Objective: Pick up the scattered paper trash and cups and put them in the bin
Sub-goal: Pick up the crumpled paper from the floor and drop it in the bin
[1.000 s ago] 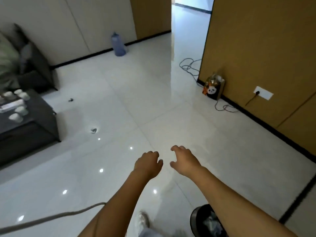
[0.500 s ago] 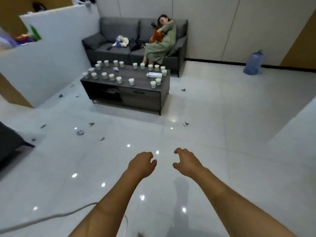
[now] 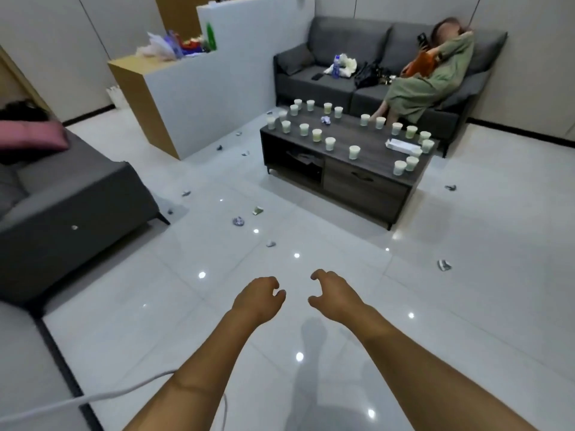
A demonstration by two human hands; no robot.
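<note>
Ahead, bare floor point(image 3: 342, 244) reaches the table point(image 3: 367, 185) edge; left hand point(image 3: 256, 298) and right hand point(image 3: 334, 295) grips loosely curled, empty.

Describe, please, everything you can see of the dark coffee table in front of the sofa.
The coffee table is a low, long, dark grey block with a wood-grain look, on short legs on the glossy tiled floor, just in front of the grey sofa. Its front has an open shelf on the left and a drawer with a dark handle on the right. Many small pale paper cups stand upright along its top edges, with a crumpled paper scrap and a flat white box. Neither hand touches it.
</note>
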